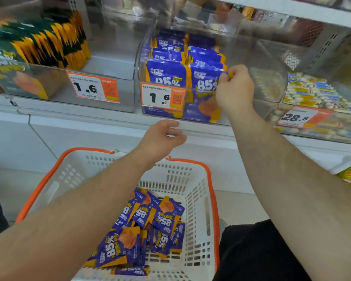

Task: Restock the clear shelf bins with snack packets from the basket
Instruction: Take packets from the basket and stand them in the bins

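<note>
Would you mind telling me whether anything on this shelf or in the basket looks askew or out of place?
Nothing stands out. The blue snack packets stand upright in rows in the clear plastic bin; those in the white basket lie jumbled, as expected.

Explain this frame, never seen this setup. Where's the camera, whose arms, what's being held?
There is no machine here. One wide-angle camera on a person's head looks forward and down at their bare arms. The right hand pinches the corner of a purple snack packet standing at the front of a clear shelf bin. The left hand hangs loosely curled over the white basket and holds nothing. More purple packets lie loose in the basket. A neighbouring bin holds green and yellow packets.
</note>
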Motion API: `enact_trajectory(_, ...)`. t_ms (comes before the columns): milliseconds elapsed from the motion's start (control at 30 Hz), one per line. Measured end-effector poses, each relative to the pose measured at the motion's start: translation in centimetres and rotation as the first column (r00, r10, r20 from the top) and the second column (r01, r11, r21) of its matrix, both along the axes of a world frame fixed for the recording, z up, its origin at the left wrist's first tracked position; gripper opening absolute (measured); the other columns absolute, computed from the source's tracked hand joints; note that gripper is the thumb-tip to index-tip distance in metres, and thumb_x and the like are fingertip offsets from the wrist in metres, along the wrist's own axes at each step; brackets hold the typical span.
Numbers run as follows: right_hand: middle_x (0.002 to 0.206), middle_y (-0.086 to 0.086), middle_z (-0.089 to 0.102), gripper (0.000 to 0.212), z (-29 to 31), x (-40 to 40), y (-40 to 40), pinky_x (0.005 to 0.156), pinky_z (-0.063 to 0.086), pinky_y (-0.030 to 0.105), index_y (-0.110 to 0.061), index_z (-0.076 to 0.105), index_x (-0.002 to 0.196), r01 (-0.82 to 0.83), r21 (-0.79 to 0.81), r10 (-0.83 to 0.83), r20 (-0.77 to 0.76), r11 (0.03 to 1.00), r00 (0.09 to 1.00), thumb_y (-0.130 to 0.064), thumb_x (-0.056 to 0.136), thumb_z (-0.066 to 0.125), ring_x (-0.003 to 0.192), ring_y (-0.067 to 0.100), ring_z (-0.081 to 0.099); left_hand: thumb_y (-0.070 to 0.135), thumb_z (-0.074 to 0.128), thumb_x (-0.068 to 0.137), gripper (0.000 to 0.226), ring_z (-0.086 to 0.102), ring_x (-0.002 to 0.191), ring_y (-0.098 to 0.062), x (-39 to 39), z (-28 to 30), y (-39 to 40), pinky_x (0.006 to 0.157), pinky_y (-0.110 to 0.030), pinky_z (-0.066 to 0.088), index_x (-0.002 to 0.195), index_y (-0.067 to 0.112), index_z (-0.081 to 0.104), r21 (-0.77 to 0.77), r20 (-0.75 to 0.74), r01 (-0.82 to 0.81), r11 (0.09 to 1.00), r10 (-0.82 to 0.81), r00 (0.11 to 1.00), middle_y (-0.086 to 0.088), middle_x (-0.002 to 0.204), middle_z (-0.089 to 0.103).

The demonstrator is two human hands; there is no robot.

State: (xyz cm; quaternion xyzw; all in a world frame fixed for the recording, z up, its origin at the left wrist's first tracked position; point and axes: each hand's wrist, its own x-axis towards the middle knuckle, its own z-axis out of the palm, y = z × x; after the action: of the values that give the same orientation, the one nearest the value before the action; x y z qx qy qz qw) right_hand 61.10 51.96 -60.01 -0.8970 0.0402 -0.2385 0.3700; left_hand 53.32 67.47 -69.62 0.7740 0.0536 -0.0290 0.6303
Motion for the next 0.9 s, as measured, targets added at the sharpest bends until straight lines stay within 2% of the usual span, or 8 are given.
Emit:
enact_trajectory(133, 0.133, 0.005, 0.054, 0.039, -0.4, 0.4, 0.4, 0.106, 0.023, 0.043, -0.021, 0.047, 0.134, 0.070, -0.195, -0.095, -0.123, 0.978, 0.988, -0.033, 0.097, 0.046, 0.125, 0.029, 0.049, 0.024, 0.070, 0.089, 0.043, 0.063, 0.084, -0.004, -0.4, -0.8, 0.6, 0.057, -0.014, 0.045, 0.129, 0.023, 0.055, 0.035, -0.033, 0.025, 0.999, -0.024, 0.999, 0.012, 0.107, 0.067)
enact_trajectory(233, 0.138, 0.008, 0.046, 0.054, -2.1, -0.3, 0.2, 0.096, 0.027, 0.038, -0.016, 0.046, 0.139, 0.192, -0.280, -0.149, 0.169, 0.941, 0.974, -0.032, 0.088, 0.055, 0.124, 0.028, 0.047, 0.024, 0.070, 0.089, 0.043, 0.065, 0.086, -0.004, -1.5, -2.4, 1.1, 0.055, -0.013, 0.045, 0.130, 0.023, 0.055, 0.056, -0.066, 0.036, 0.998, -0.033, 0.997, 0.012, 0.107, 0.067)
enact_trajectory(333, 0.118, 0.013, 0.057, 0.044, -4.8, -2.1, 1.3, 0.080, 0.029, 0.033, -0.010, 0.063, 0.115, 0.082, -0.372, 0.130, 0.512, 0.925, 0.849, -0.021, 0.073, 0.061, 0.108, 0.027, 0.052, 0.025, 0.069, 0.090, 0.041, 0.065, 0.086, 0.001, -3.0, -5.0, 1.8, 0.058, -0.012, 0.045, 0.128, 0.024, 0.055, 0.063, -0.121, 0.044, 0.997, -0.037, 0.992, 0.014, 0.106, 0.067)
enact_trajectory(400, 0.102, 0.013, 0.060, 0.028, -7.5, -3.2, 2.6, 0.081, 0.031, 0.034, -0.007, 0.066, 0.099, -0.140, -0.479, 0.393, 0.483, 0.867, 0.783, -0.015, 0.072, 0.061, 0.098, 0.026, 0.050, 0.025, 0.068, 0.091, 0.040, 0.063, 0.089, 0.001, -4.2, -6.9, 2.5, 0.060, -0.011, 0.045, 0.128, 0.022, 0.054, 0.061, -0.180, 0.051, 0.997, -0.040, 0.983, 0.013, 0.107, 0.066)
enact_trajectory(500, 0.083, 0.012, 0.062, 0.014, -12.6, -4.0, 4.1, 0.073, 0.036, 0.035, -0.007, 0.065, 0.082, -0.401, -0.550, 0.588, 0.215, 0.733, 0.780, -0.013, 0.075, 0.054, 0.079, 0.032, 0.058, 0.025, 0.067, 0.091, 0.043, 0.062, 0.093, -0.004, -5.6, -9.5, 3.5, 0.066, -0.016, 0.046, 0.132, 0.021, 0.054, 0.083, -0.255, 0.048, 0.995, -0.025, 0.967, 0.009, 0.109, 0.065)
enact_trajectory(633, 0.082, 0.006, 0.062, 0.011, -19.4, -4.9, 4.7, 0.064, 0.037, 0.029, -0.011, 0.061, 0.089, -0.543, -0.391, 0.397, -0.396, 0.743, 0.828, -0.015, 0.088, 0.051, 0.076, 0.028, 0.057, 0.022, 0.068, 0.091, 0.041, 0.063, 0.092, -0.005, -6.8, -11.9, 4.7, 0.066, -0.012, 0.048, 0.130, 0.018, 0.055, 0.087, -0.319, 0.022, 0.996, 0.007, 0.948, 0.008, 0.105, 0.066)
enact_trajectory(767, 0.073, 0.004, 0.056, 0.013, -28.1, -6.8, 5.8, 0.058, 0.047, 0.033, -0.011, 0.056, 0.077, -0.657, -0.216, 0.165, -0.869, 0.722, 0.466, -0.013, 0.089, 0.052, 0.071, 0.024, 0.058, 0.023, 0.069, 0.090, 0.041, 0.058, 0.093, 0.004, -6.9, -14.1, 6.3, 0.068, -0.010, 0.041, 0.129, 0.021, 0.055, 0.095, -0.388, -0.009, 0.995, 0.045, 0.921, 0.012, 0.106, 0.066)
enact_trajectory(900, 0.085, 0.006, 0.059, 0.011, -33.2, -9.6, 5.3, 0.061, 0.049, 0.036, -0.012, 0.055, 0.099, -0.702, -0.209, 0.036, -0.947, 0.681, 0.318, -0.018, 0.090, 0.052, 0.075, 0.025, 0.059, 0.024, 0.068, 0.090, 0.041, 0.057, 0.095, 0.003, -7.3, -14.8, 6.7, 0.077, -0.017, 0.044, 0.130, 0.023, 0.055, 0.119, -0.419, 0.014, 0.993, 0.038, 0.907, 0.015, 0.105, 0.064)
